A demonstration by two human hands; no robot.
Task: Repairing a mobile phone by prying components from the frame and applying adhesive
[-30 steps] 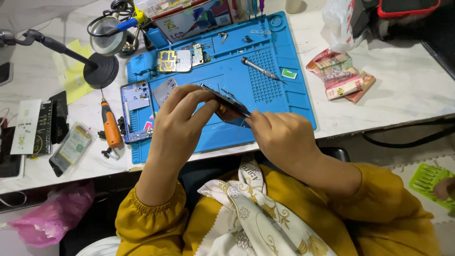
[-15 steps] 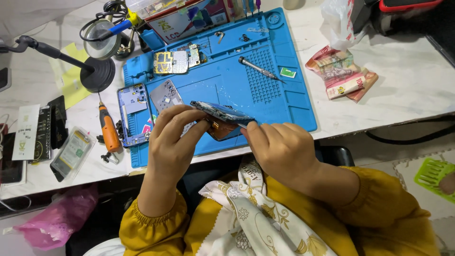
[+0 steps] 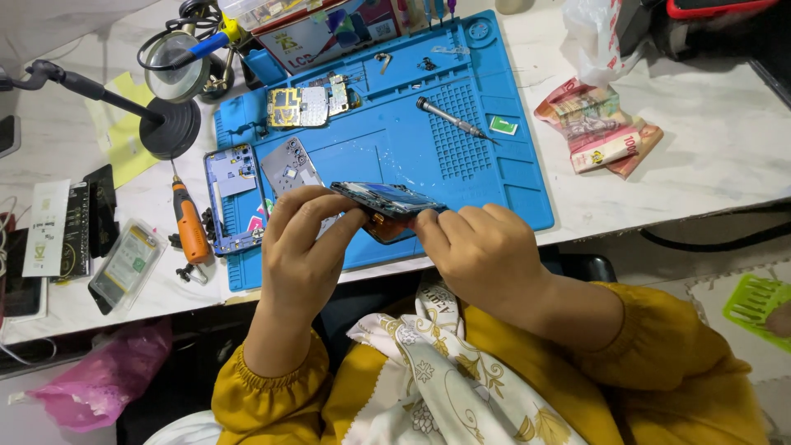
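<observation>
- 2 hands met over the near edge of the blue work mat point(image 3: 494, 173), both gripping 1 dark phone body point(image 3: 387, 200) held edge-up just above the mat.
- The left hand point(image 3: 301, 247) pinched the phone body's left end, its fingers point(image 3: 309, 206) curled over the top edge and the thumb pressed beneath.
- The right hand point(image 3: 486, 251) clasped the right end, fingers folded tight over the edge; an orange-brown part showed under the phone body between the 2 hands.
- A grey metal plate point(image 3: 288, 165) lay on the mat just behind the left hand, with an opened phone frame point(image 3: 231, 194) beside it at the mat's left edge.
- A circuit board point(image 3: 309, 103) rested near the mat's far left corner, and a screwdriver point(image 3: 449, 118) lay well apart on the dotted part of the mat, a small green card point(image 3: 503, 125) near its tip.
- An orange-handled tool point(image 3: 191, 224) lay on the white surface point(image 3: 700, 148) just left of the mat.
- Folded banknotes point(image 3: 597, 128) sat on the surface to the right of the mat.
- A black round lamp base point(image 3: 169, 128) stood to the far left.
</observation>
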